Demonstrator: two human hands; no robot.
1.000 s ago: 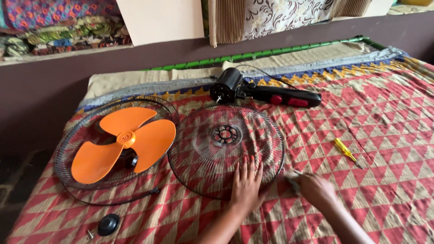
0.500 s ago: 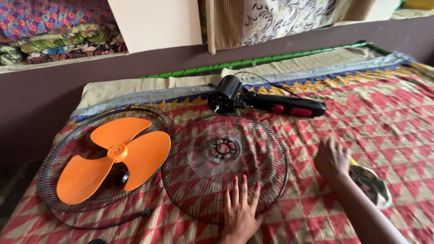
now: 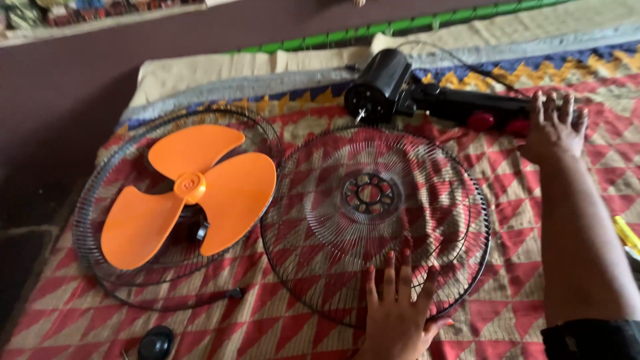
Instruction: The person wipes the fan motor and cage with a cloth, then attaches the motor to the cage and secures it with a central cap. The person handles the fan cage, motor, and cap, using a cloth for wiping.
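Flat on the patterned red and beige quilt (image 3: 567,280), a round wire fan guard (image 3: 375,223) is seen lying with its black hub ring near the middle. Its near rim is pressed by the left hand (image 3: 398,308), which is laid palm down with the fingers spread and straight; nothing is gripped by it. Further back and to the right, the right hand (image 3: 552,131) is stretched out with its fingers opened wide, and it is laid on the end of the black fan body (image 3: 460,105), just beside the two red buttons (image 3: 497,123); whether the body is actually grasped cannot be told. The black motor housing (image 3: 377,85) is joined to that body, and it is placed just behind the far rim of the guard.

To the left, a second wire guard (image 3: 120,177) is found, and an orange three-bladed fan blade (image 3: 190,193) is resting inside it. The two guards are touching or nearly so at their edges. A black round cap (image 3: 156,343) is lying on the quilt near the lower edge. A yellow tool handle (image 3: 625,233) is partly visible at the right edge, beyond the right forearm.
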